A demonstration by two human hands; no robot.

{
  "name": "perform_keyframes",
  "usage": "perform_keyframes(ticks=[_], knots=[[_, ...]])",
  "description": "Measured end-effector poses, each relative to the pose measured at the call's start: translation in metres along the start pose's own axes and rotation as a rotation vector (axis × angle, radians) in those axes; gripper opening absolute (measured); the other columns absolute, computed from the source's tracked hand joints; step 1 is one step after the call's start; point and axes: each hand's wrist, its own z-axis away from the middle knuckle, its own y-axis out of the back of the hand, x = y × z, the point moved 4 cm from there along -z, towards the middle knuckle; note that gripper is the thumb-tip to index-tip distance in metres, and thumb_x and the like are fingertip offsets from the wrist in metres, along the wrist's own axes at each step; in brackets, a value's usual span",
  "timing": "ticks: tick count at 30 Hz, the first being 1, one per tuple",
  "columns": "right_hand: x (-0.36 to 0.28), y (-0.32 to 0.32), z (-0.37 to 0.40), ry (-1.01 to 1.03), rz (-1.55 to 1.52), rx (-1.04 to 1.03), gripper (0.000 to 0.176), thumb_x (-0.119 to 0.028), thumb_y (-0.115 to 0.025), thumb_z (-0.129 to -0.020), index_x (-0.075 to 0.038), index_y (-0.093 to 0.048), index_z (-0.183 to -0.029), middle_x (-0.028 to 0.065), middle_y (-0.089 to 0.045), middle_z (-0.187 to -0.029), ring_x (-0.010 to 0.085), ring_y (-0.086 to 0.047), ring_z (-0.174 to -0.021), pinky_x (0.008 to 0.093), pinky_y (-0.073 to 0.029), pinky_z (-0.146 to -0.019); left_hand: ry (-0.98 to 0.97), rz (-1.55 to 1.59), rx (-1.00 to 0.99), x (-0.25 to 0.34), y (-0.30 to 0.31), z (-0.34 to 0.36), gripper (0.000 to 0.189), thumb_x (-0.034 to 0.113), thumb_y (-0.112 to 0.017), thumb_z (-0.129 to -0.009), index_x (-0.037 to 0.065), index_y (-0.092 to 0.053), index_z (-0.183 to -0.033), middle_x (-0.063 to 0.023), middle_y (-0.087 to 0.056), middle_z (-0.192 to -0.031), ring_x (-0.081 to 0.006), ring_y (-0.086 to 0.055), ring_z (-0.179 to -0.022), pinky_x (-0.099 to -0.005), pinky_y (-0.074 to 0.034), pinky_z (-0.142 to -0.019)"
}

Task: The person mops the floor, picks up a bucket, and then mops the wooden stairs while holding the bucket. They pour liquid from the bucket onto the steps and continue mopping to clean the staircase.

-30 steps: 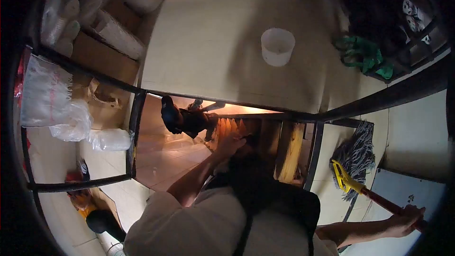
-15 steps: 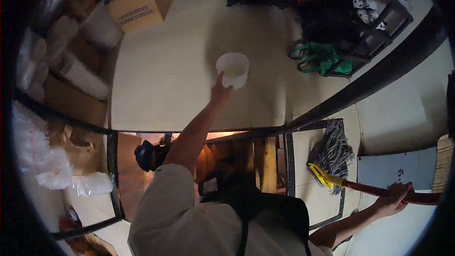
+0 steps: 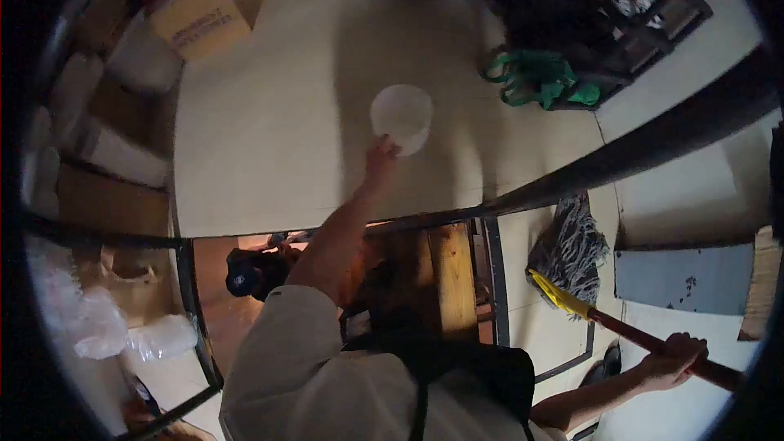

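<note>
My left hand [image 3: 382, 155] reaches forward over the pale floor, fingers closed on the near rim of a round white tub [image 3: 401, 118]. My right hand [image 3: 679, 357], off to the right, is wrapped around the reddish-brown handle [image 3: 629, 331] of a mop. The mop's yellow clamp [image 3: 562, 296] and grey string head [image 3: 570, 249] lie to the left of that hand, with the strings against the pale tiles.
A dark rail [image 3: 645, 143] crosses the right side. Beyond it are a green bag [image 3: 535, 80] and a black rack. Cardboard boxes [image 3: 204, 20] and plastic-wrapped goods [image 3: 162, 337] line the left. A person in a dark cap [image 3: 245, 272] is below, through an opening.
The tub appears turned, its round face now more toward the camera. The mop handle slants down more steeply to the right. The view has shifted slightly, and more of the capped person shows.
</note>
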Motion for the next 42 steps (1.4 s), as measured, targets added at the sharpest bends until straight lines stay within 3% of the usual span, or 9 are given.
perform_keyframes(ticks=[2, 4, 13, 19, 25, 31, 35, 39, 42], knots=[[-0.001, -0.002, 0.0, 0.054, 0.003, -0.022, 0.017, -0.016, -0.059, -0.092, 0.0, -0.055, -0.097, 0.0024, -0.043, -0.068, 0.0127, -0.042, -0.057, 0.0266, -0.035, -0.051, 0.075, 0.133, 0.119, 0.02, -0.004, 0.016, 0.02, 0.011, -0.069, -0.08, 0.004, -0.059, -0.094, -0.0141, -0.067, -0.086, -0.0349, -0.066, -0.082, -0.0414, -0.052, -0.071], [-0.008, -0.014, 0.005, 0.02, 0.052, -0.006, 0.017, -0.016, -0.058, -0.093, 0.0, -0.055, -0.097, 0.0024, -0.042, -0.067, 0.0123, -0.041, -0.057, 0.0269, -0.034, -0.05, 0.11, 0.131, -0.076, 0.051, -0.001, 0.018, 0.021, 0.01, -0.069, -0.08, 0.003, -0.058, -0.096, -0.0163, -0.066, -0.085, -0.0346, -0.067, -0.083, -0.0407, -0.054, -0.071], [-0.009, -0.006, 0.007, 0.031, -0.041, -0.147, 0.018, -0.018, -0.059, -0.093, -0.001, -0.052, -0.095, 0.0018, -0.042, -0.064, 0.0116, -0.04, -0.056, 0.0258, -0.032, -0.049, 0.128, 0.331, -0.252, 0.113, -0.059, 0.045, 0.013, 0.007, -0.067, -0.08, 0.001, -0.056, -0.084, -0.0199, -0.065, -0.087, -0.0352, -0.066, -0.086, -0.0438, -0.052, -0.074], [-0.022, -0.002, 0.024, 0.004, 0.005, -0.065, 0.017, -0.016, -0.056, -0.093, -0.009, -0.044, -0.083, -0.0026, -0.032, -0.061, 0.0091, -0.033, -0.054, 0.0267, -0.028, -0.048, -0.149, 0.201, -0.209, 0.152, -0.114, 0.038, 0.012, 0.007, -0.065, -0.081, 0.002, -0.056, -0.086, -0.0176, -0.065, -0.082, -0.0354, -0.065, -0.082, -0.0441, -0.051, -0.075], [-0.026, 0.005, 0.035, -0.012, -0.061, -0.097, 0.019, -0.021, -0.058, -0.094, -0.012, -0.043, -0.086, -0.0034, -0.031, -0.062, 0.0078, -0.032, -0.055, 0.0247, -0.027, -0.05, -0.022, 0.361, -0.418, 0.167, -0.19, 0.01, 0.011, 0.007, -0.065, -0.08, 0.004, -0.056, -0.086, -0.0172, -0.064, -0.083, -0.0345, -0.065, -0.082, -0.0433, -0.051, -0.073], [-0.033, 0.008, 0.04, -0.04, -0.079, -0.055, 0.024, -0.023, -0.06, -0.092, -0.013, -0.043, -0.079, -0.0033, -0.034, -0.061, 0.0072, -0.032, -0.053, 0.0242, -0.028, -0.049, -0.376, 0.353, -0.372, 0.185, -0.244, -0.01, 0.031, 0.014, -0.067, -0.082, 0.002, -0.057, -0.109, -0.0234, -0.061, -0.109, -0.0395, -0.06, -0.101, -0.0437, -0.049, -0.086], [-0.029, 0.02, 0.039, -0.018, -0.063, -0.148, 0.028, -0.031, -0.064, -0.091, -0.013, -0.044, -0.081, -0.0027, -0.037, -0.061, 0.0081, -0.034, -0.05, 0.026, -0.03, -0.048, -0.225, 0.389, -0.245, 0.156, -0.228, -0.003, 0.059, 0.016, -0.066, -0.085, -0.002, -0.041, -0.134, -0.0251, -0.045, -0.137, -0.0408, -0.053, -0.117, -0.0439, -0.045, -0.096], [-0.024, 0.012, 0.04, -0.072, -0.16, -0.27, 0.035, -0.041, -0.057, -0.094, -0.011, -0.044, -0.082, -0.003, -0.032, -0.058, 0.0078, -0.031, -0.049, 0.0257, -0.028, -0.045, 0.157, 0.555, -0.171, 0.162, -0.129, 0.078, 0.062, 0.022, -0.067, -0.086, -0.002, -0.037, -0.135, -0.0182, -0.046, -0.132, -0.0313, -0.051, -0.116, -0.0416, -0.041, -0.099], [-0.037, 0.021, 0.04, -0.174, -0.024, -0.275, 0.037, -0.04, -0.052, -0.097, -0.01, -0.04, -0.079, -0.0006, -0.038, -0.055, 0.0094, -0.035, -0.044, 0.028, -0.031, -0.042, 0.009, 0.569, -0.534, 0.198, -0.093, 0.18, 0.068, 0.023, -0.075, -0.079, 0.0, -0.04, -0.133, -0.0161, -0.048, -0.127, -0.027, -0.05, -0.116, -0.04, -0.04, -0.1]])
